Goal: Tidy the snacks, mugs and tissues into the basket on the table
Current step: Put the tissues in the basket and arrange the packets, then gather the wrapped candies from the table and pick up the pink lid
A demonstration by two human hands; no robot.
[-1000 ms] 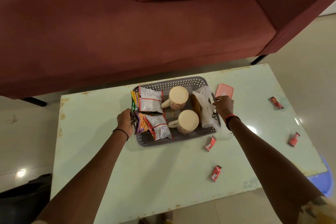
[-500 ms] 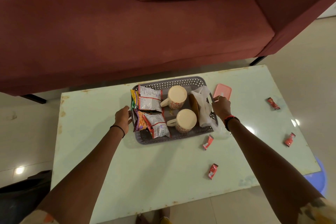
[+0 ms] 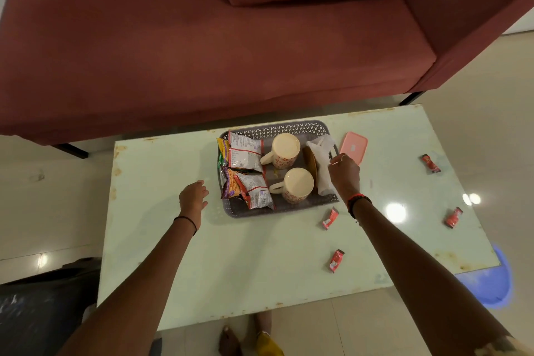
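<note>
A grey perforated basket (image 3: pixel 277 128) sits on the pale green table (image 3: pixel 245 257) at its far middle. Inside lie snack packets (image 3: pixel 245 153) on the left, two cream mugs (image 3: pixel 284 150) (image 3: pixel 297 185) in the middle, and white tissue (image 3: pixel 322 147) on the right beside a thin brown item (image 3: pixel 310 162). My left hand (image 3: pixel 193 199) hovers open just left of the basket, not touching it. My right hand (image 3: pixel 344 175) rests at the basket's right rim, fingers curled by the handle and tissue.
A pink flat lid (image 3: pixel 354 147) lies right of the basket. Several small red sweet wrappers (image 3: pixel 330 218) (image 3: pixel 336 261) (image 3: pixel 430 163) are scattered on the right half of the table. A red sofa (image 3: pixel 231 52) stands behind, a blue stool (image 3: pixel 491 283) at right, a black bag (image 3: pixel 37 303) at lower left.
My left hand has let go of the basket's left rim and drawn back to the left, fingers spread. The right hand stays at the right rim.
</note>
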